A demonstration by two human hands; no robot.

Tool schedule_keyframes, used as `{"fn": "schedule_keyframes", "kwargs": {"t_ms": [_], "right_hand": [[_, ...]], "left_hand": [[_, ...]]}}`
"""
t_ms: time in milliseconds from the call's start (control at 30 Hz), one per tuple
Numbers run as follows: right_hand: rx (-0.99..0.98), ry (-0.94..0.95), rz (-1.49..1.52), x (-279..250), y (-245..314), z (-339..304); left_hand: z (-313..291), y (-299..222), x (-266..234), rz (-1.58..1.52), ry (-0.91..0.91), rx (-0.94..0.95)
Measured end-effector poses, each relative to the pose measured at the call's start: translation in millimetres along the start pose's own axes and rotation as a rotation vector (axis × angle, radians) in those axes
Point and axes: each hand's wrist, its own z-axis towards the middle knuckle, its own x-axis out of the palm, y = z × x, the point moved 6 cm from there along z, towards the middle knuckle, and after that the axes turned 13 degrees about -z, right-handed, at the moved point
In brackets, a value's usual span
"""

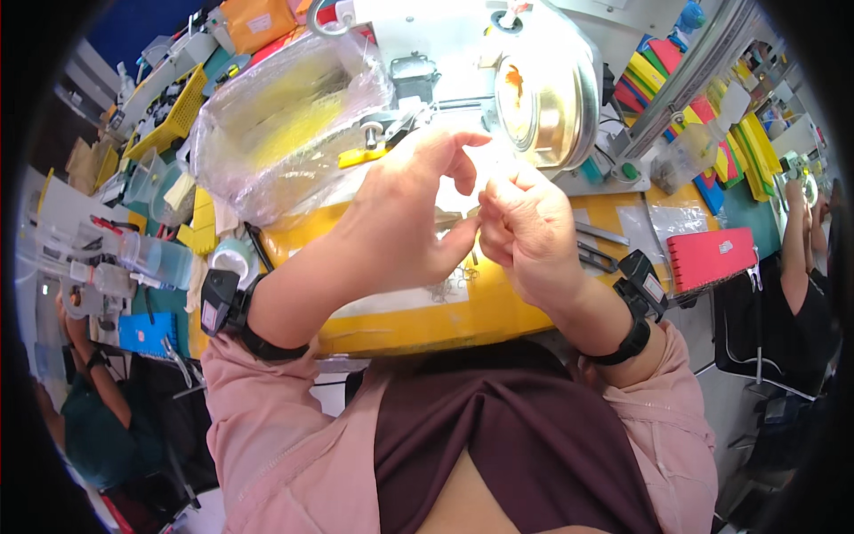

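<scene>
My left hand (400, 209) is raised over the worktable, its thumb and fingers curved apart like a C. Nothing shows in the gap, and its thumb tip comes close to my right hand (531, 227). The fingers of my right hand are bent into a pinch; whatever they hold is too small and glare-washed to make out. Below the hands, a cluster of small thin metal pieces (454, 289) lies on a white sheet (382, 304). A bright glare falls just behind my fingertips, beside a round brass-coloured metal drum (543, 102) on a bench machine.
A plastic-wrapped box (289, 125) stands at the back left, with a yellow-handled tool (362, 157) beside it. A tape roll (234, 260) sits left of my forearm. Metal tools (598, 245) and a red bin (710, 260) are at right. Other people work at both sides.
</scene>
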Motion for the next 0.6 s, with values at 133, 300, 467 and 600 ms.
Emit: {"fn": "schedule_keyframes", "kwargs": {"t_ms": [133, 300, 467, 600], "right_hand": [[0.023, 0.039, 0.094, -0.2, -1.8, 0.8], [0.007, 0.019, 0.045, -0.4, -6.0, 2.7], [-0.035, -0.019, -0.132, -0.2, 1.7, 3.7], [-0.042, 0.042, -0.055, 2.2, 2.5, 5.2]], "left_hand": [[1.0, 5.8, -0.2, -0.093, -0.013, -0.048], [0.0, 3.2, 0.3, -0.015, -0.019, 0.06], [1.4, 8.2, 0.9, -0.09, 0.038, 0.043], [-0.1, 6.3, -5.2, -0.187, -0.097, -0.065]]}}
